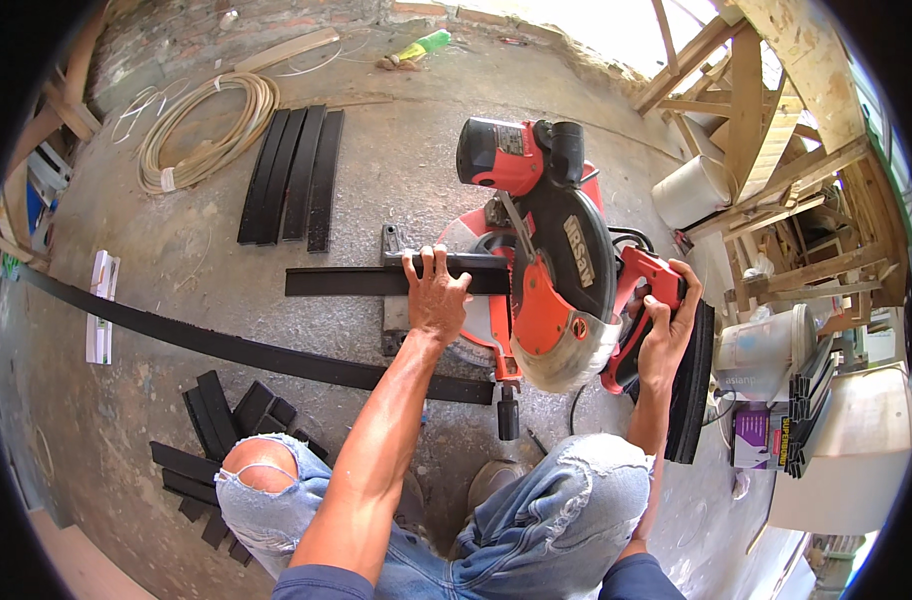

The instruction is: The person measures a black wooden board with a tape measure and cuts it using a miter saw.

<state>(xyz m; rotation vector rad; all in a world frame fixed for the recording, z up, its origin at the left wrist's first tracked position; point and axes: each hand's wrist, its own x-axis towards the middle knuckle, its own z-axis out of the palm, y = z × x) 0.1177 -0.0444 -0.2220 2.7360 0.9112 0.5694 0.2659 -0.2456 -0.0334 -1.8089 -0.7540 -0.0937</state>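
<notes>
A red and black mitre saw (566,230) stands on the floor in front of my knees. Across its base lies a short black strip (341,281), its right end beside the blade guard. My left hand (438,305) pins this strip against the fence, fingers bent over the far edge. On the saw's right side, my right hand (668,325) is wrapped round the red handle (648,268). The saw head looks lowered, and the guard hides most of the blade. One long black strip (226,350) runs from the far left to just before the saw.
Several black strips (291,180) lie side by side beyond the saw, near a coiled hose (208,135). Shorter black pieces (216,420) are heaped by my left knee. A white level-like bar (102,305) lies under the long strip. Buckets (766,345) and timber frames (826,240) stand right.
</notes>
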